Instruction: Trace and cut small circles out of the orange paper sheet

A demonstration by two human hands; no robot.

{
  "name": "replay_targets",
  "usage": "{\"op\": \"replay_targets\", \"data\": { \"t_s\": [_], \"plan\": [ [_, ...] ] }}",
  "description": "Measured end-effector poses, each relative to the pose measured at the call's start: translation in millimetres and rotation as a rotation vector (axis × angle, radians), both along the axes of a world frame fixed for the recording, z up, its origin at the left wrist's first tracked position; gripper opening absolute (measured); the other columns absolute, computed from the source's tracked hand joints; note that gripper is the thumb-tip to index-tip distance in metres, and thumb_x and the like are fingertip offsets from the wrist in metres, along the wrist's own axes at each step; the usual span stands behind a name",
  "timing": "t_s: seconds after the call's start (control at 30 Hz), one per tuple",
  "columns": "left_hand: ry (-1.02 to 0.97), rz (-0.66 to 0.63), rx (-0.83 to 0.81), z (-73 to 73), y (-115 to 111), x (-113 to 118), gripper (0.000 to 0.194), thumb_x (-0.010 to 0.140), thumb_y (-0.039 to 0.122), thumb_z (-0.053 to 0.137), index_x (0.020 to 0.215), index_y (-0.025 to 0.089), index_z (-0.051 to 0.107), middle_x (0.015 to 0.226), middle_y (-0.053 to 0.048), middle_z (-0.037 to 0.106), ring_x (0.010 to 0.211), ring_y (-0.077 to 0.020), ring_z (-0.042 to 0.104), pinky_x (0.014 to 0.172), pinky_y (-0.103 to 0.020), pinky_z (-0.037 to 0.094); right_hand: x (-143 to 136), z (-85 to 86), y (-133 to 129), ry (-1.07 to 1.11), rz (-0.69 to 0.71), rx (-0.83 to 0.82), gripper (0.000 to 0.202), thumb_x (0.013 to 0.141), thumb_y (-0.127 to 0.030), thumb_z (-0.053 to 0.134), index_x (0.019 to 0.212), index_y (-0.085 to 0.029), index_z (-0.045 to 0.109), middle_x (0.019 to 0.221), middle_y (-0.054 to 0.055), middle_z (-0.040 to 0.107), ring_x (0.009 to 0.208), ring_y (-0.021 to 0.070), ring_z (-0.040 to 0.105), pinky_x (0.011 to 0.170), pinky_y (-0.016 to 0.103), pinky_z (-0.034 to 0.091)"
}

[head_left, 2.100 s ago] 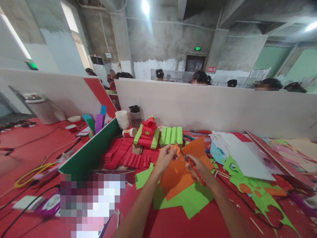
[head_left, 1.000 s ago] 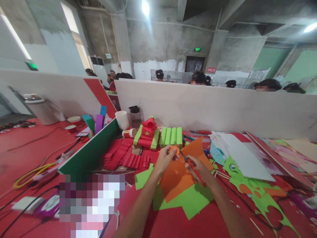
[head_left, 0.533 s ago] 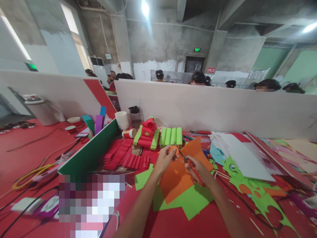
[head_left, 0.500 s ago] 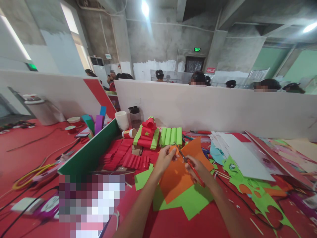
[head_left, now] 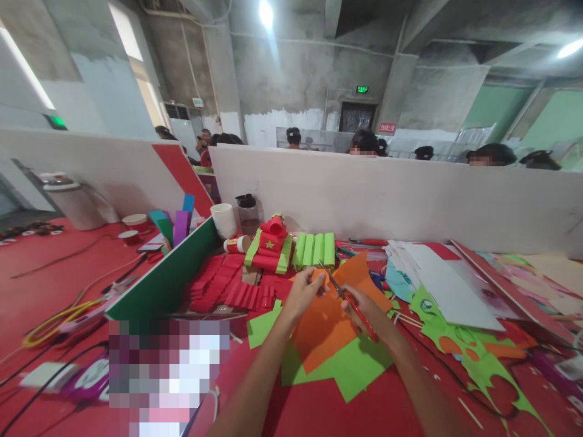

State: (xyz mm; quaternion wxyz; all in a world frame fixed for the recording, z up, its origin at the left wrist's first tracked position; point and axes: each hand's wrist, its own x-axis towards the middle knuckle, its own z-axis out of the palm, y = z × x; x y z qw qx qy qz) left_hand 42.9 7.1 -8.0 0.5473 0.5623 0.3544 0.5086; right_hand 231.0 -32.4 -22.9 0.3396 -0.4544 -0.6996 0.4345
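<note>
My left hand (head_left: 306,291) pinches a small orange paper piece (head_left: 320,277) between thumb and fingers. Wrapped round the handles of red-handled scissors (head_left: 362,315) is my right hand (head_left: 359,306); the blades point up and left, beside the small piece. Below both hands lies a large orange sheet (head_left: 319,340), over green sheets (head_left: 359,370). Just beyond my hands are rolled green paper tubes (head_left: 314,250) and a red and green paper figure (head_left: 269,246) with a star. Red folded strips (head_left: 218,282) lie to the left.
A green divider (head_left: 168,273) stands at the left, near a white cup (head_left: 223,220) and a dark-lidded jar (head_left: 248,213). Cut green scraps (head_left: 473,358) and white boards (head_left: 450,285) lie at the right. Behind a white partition (head_left: 364,194), several people's heads show.
</note>
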Motion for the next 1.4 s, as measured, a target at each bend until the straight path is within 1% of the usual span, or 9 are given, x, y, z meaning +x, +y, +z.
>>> {"op": "replay_targets", "data": {
  "t_s": [0.13,0.3,0.43,0.63,0.87,1.0,1.1,1.27,1.4],
  "plan": [
    [0.0,-0.003,-0.005,-1.2,1.6,0.2,0.035,0.08,0.05,0.064,0.079,0.017,0.057,0.06,-0.001,0.066,0.051,-0.0115,0.056,0.053,-0.023,0.042,-0.8,3.1,-0.5,0.001,-0.007,0.01,0.039,0.09,-0.058,0.054,0.098,-0.02,0.051,0.061,-0.008,0.044,0.035,0.0047,0.038,0.036,0.017,0.031],
    [-0.005,-0.007,-0.012,-0.6,0.9,-0.6,0.036,0.078,0.052,0.065,0.076,0.017,0.057,0.06,-0.001,0.066,0.051,-0.0117,0.056,0.053,-0.023,0.041,-0.5,2.8,-1.1,0.011,-0.022,-0.059,0.036,0.088,-0.055,0.058,0.1,-0.021,0.051,0.058,-0.01,0.042,0.031,0.0056,0.038,0.031,0.017,0.031],
    [-0.005,-0.006,-0.016,1.0,-0.5,-0.9,0.035,0.079,0.051,0.065,0.076,0.017,0.057,0.061,-0.002,0.066,0.051,-0.0122,0.056,0.054,-0.024,0.042,-1.4,4.2,-1.6,0.019,-0.037,-0.089,0.034,0.086,-0.051,0.062,0.1,-0.022,0.052,0.057,-0.01,0.044,0.029,0.0059,0.038,0.029,0.017,0.032],
    [-0.011,0.012,-0.014,2.8,-2.3,-0.5,0.033,0.08,0.05,0.063,0.079,0.017,0.058,0.06,-0.001,0.064,0.052,-0.0127,0.056,0.053,-0.024,0.042,-1.8,5.7,-0.8,-0.013,-0.058,-0.114,0.04,0.085,-0.055,0.062,0.104,-0.021,0.053,0.056,-0.01,0.044,0.028,0.0057,0.038,0.027,0.016,0.031],
    [0.013,-0.003,0.017,0.8,0.9,-1.3,0.033,0.082,0.05,0.062,0.077,0.017,0.057,0.058,0.0,0.064,0.051,-0.0124,0.054,0.054,-0.024,0.042,-1.8,2.0,-1.0,-0.011,-0.025,-0.048,0.04,0.088,-0.059,0.056,0.101,-0.02,0.052,0.057,-0.009,0.045,0.03,0.0056,0.039,0.03,0.017,0.032],
    [0.029,-0.007,0.024,-1.0,1.8,-1.4,0.034,0.082,0.05,0.062,0.076,0.017,0.056,0.057,0.0,0.063,0.05,-0.0122,0.054,0.054,-0.024,0.042,-3.2,1.4,-0.3,-0.002,-0.028,-0.048,0.043,0.088,-0.061,0.055,0.104,-0.021,0.052,0.058,-0.009,0.045,0.029,0.0056,0.038,0.03,0.017,0.032],
    [0.029,-0.007,0.014,-1.5,1.8,-1.2,0.034,0.081,0.05,0.063,0.076,0.017,0.057,0.057,0.0,0.063,0.051,-0.0124,0.054,0.054,-0.024,0.042,-4.0,2.6,-0.7,-0.01,-0.03,-0.064,0.043,0.088,-0.06,0.055,0.107,-0.021,0.052,0.059,-0.009,0.046,0.029,0.0063,0.04,0.029,0.017,0.033],
    [0.017,-0.005,0.002,-3.0,3.5,-1.4,0.033,0.079,0.049,0.064,0.075,0.017,0.058,0.056,0.0,0.062,0.05,-0.0121,0.053,0.054,-0.024,0.041,-3.9,3.1,-1.5,-0.013,-0.045,-0.064,0.039,0.087,-0.055,0.059,0.106,-0.021,0.054,0.06,-0.008,0.047,0.029,0.0065,0.04,0.027,0.017,0.034],
    [0.028,-0.017,0.0,-4.7,5.3,-2.5,0.034,0.078,0.049,0.065,0.072,0.017,0.058,0.055,0.0,0.061,0.049,-0.0118,0.052,0.053,-0.024,0.041,-2.8,0.7,0.0,-0.027,-0.055,-0.075,0.042,0.086,-0.058,0.058,0.106,-0.022,0.053,0.059,-0.008,0.046,0.029,0.0063,0.038,0.028,0.018,0.035]
  ]
}}
